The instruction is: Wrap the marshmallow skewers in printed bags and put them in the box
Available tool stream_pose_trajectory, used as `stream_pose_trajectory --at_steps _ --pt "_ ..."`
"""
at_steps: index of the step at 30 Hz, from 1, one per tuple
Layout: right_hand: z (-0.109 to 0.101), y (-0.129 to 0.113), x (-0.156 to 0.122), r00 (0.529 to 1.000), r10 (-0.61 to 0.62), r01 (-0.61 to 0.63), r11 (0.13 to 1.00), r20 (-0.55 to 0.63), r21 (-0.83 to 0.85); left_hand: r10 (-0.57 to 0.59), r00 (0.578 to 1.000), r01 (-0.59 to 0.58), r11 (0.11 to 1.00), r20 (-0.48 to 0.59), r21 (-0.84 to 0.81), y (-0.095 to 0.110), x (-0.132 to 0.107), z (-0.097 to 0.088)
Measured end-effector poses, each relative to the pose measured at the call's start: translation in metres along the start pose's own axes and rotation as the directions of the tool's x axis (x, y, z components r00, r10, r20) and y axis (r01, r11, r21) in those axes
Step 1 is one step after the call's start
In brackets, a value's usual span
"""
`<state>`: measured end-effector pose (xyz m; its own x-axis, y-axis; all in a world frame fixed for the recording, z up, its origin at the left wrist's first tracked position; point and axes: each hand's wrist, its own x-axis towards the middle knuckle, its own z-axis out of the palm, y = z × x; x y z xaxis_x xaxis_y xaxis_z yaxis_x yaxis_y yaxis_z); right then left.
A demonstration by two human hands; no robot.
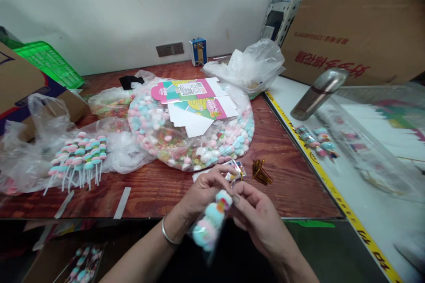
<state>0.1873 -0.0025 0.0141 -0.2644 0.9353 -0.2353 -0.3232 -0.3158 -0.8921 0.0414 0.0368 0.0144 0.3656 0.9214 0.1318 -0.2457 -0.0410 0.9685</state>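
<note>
Both my hands are closed on a small clear bag of candy skewer (210, 223) near the table's front edge. My left hand (202, 190) pinches the bag's top end, where a gold twist tie shows. My right hand (259, 216) grips the same end from the right. The bag holds pastel pink, blue and white marshmallow pieces and hangs down toward me, slightly blurred. A silver bangle (168, 232) circles my left wrist. A bundle of gold twist ties (261, 172) lies on the wooden table (292, 185) just beyond my right hand.
A big clear bag of loose pastel candies (186, 137) sits mid-table with flat pink cartons (192, 97) on it. Unwrapped candy skewers (79, 154) lie at left on plastic. Packed skewers (318, 139) and a metal flask (318, 93) rest on the white surface at right. Cardboard boxes flank both sides.
</note>
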Motion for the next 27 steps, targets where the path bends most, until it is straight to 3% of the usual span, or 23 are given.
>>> stream_pose_trajectory --at_steps 3,5,7,9,11,13,15,16,17,20,22,24,25,26,27 --pt "-0.004 -0.012 -0.009 0.986 -0.156 0.137 0.953 -0.051 -0.271 -0.009 0.987 -0.034 0.964 0.161 0.262 0.025 -0.001 -0.008" --pt "-0.005 -0.02 -0.015 0.938 -0.328 0.238 0.842 -0.11 -0.484 -0.022 0.969 -0.108 0.862 0.248 0.495 0.036 -0.004 -0.01" --pt "-0.003 -0.025 -0.021 0.896 -0.44 0.305 0.717 -0.067 -0.627 -0.033 0.952 -0.179 0.744 0.303 0.644 0.041 -0.007 -0.01" --pt "0.004 -0.026 -0.026 0.884 -0.466 0.368 0.641 0.039 -0.674 -0.02 0.961 -0.173 0.734 0.275 0.657 0.041 -0.01 -0.009" --pt "0.012 -0.021 -0.029 0.905 -0.414 0.381 0.681 0.1 -0.625 -0.011 0.971 -0.13 0.815 0.239 0.565 0.043 -0.012 -0.008" --pt "0.017 -0.01 -0.029 0.956 -0.286 0.282 0.843 0.062 -0.458 -0.014 0.937 -0.164 0.864 0.35 0.476 0.05 -0.014 -0.007" --pt "0.017 0.002 -0.026 0.997 -0.074 0.072 0.981 -0.008 -0.18 -0.042 0.828 -0.294 0.817 0.56 0.496 0.06 -0.018 -0.004" --pt "0.016 0.008 -0.025 0.999 0.04 -0.041 0.999 -0.034 -0.031 -0.071 0.775 -0.373 0.751 0.628 0.545 0.065 -0.021 -0.001" --pt "0.015 0.013 -0.023 0.988 0.145 -0.139 0.985 -0.053 0.103 -0.1 0.756 -0.438 0.657 0.647 0.613 0.069 -0.025 0.001" --pt "0.015 0.02 -0.017 0.95 0.311 -0.285 0.904 -0.031 0.319 -0.088 0.823 -0.501 0.352 0.561 0.791 0.072 -0.041 0.006" --pt "0.019 0.02 -0.012 0.95 0.303 -0.311 0.917 0.073 0.248 -0.059 0.847 -0.498 0.26 0.528 0.827 0.072 -0.055 0.0" --pt "0.02 0.017 -0.005 0.969 0.215 -0.216 0.976 0.117 -0.011 -0.062 0.883 -0.434 0.274 0.466 0.858 0.075 -0.073 -0.019" --pt "0.018 0.015 0.001 0.989 0.124 -0.108 0.978 0.08 -0.18 -0.065 0.918 -0.356 0.3 0.391 0.885 0.079 -0.084 -0.033" --pt "0.015 0.015 0.007 1.0 -0.011 0.015 0.931 0.012 -0.364 -0.054 0.957 -0.254 0.322 0.285 0.912 0.083 -0.096 -0.05" --pt "0.01 0.015 0.013 0.982 -0.179 0.118 0.825 -0.058 -0.553 -0.035 0.988 -0.127 0.341 0.148 0.931 0.088 -0.111 -0.069"
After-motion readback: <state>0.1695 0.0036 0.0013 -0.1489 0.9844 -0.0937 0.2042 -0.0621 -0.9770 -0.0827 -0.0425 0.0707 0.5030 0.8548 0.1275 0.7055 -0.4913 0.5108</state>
